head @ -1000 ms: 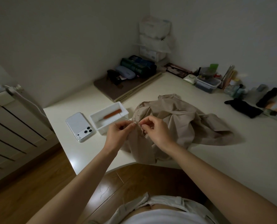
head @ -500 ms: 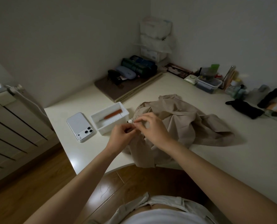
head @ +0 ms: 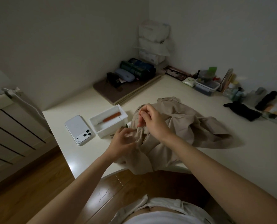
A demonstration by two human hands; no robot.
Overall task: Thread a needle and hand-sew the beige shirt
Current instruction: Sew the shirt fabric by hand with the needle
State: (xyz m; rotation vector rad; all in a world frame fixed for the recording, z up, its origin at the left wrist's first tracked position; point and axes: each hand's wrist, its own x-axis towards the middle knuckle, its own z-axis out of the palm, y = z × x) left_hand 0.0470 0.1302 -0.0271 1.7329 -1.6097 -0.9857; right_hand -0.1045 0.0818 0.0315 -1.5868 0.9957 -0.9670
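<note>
**A:** Where's everything lying?

**B:** The desk [head: 231,162] fills the corner, and the shirt [head: 192,126] is crumpled in a heap on it, right in front of me, one fold hanging over the near edge.

**A:** And to the left of it?

**B:** A box [head: 112,130] just beside the shirt, then a phone [head: 78,126] face down beside that.

**A:** Your hands?

**B:** My left hand [head: 121,141] grips a fold at the shirt's left edge, low against the desk. My right hand [head: 152,120] hangs just above the cloth, fingers curled, thumb pressed to fingertips.

**A:** Pinching what?

**B:** Too fine to see; I can't tell.

**A:** Anything in the box?

**B:** One tool [head: 111,118], orange handle, lying aslant.
</note>
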